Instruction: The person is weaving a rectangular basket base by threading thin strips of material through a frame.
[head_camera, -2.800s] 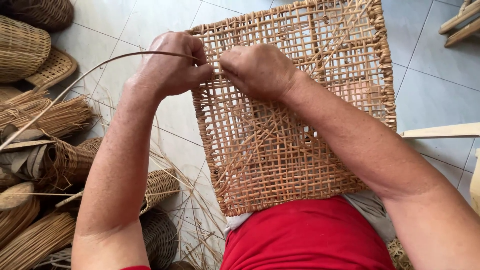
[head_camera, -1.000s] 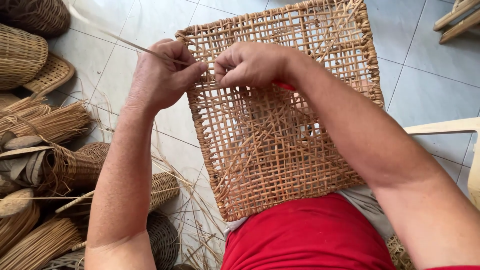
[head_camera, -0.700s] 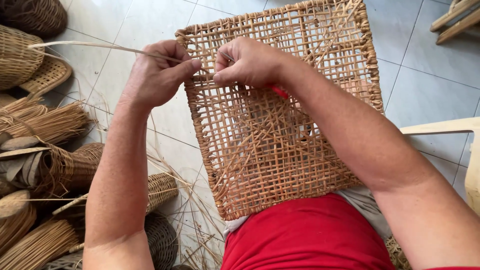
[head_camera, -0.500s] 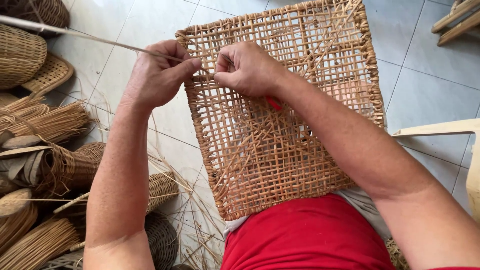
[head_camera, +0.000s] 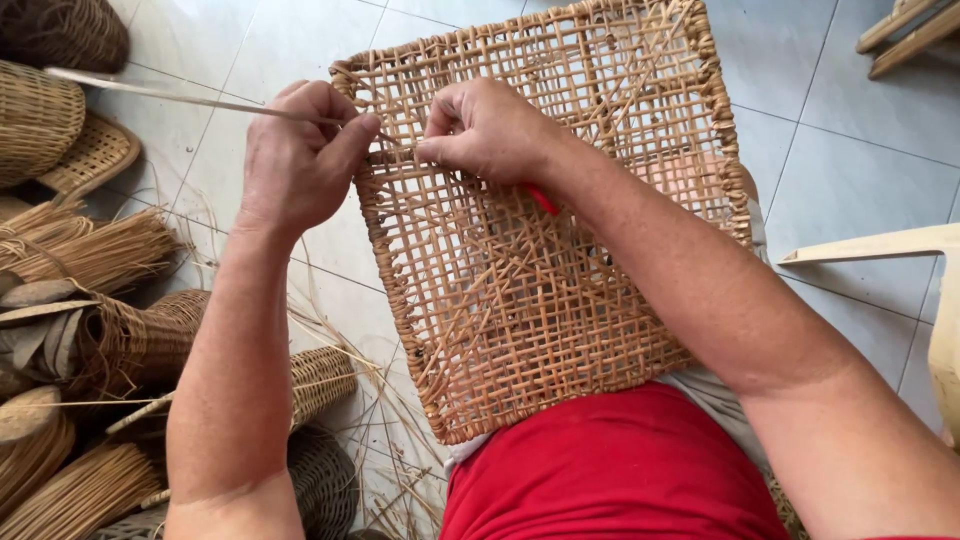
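Now the left hand (head_camera: 300, 160) pinches a thin cane strand (head_camera: 160, 95) running out toward ten o'clock. Beside it, the right hand (head_camera: 490, 130) grips a red-handled tool (head_camera: 542, 200) against the woven rattan panel (head_camera: 560, 300).

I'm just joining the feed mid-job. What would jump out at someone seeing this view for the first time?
First, the large open-weave cane panel resting on the lap, filling the centre. Both hands meet at its upper left edge: the left hand pinches a long thin cane strand that runs off to the left, and the right hand presses on the weave beside it. Woven baskets and cane bundles crowd the floor at left.
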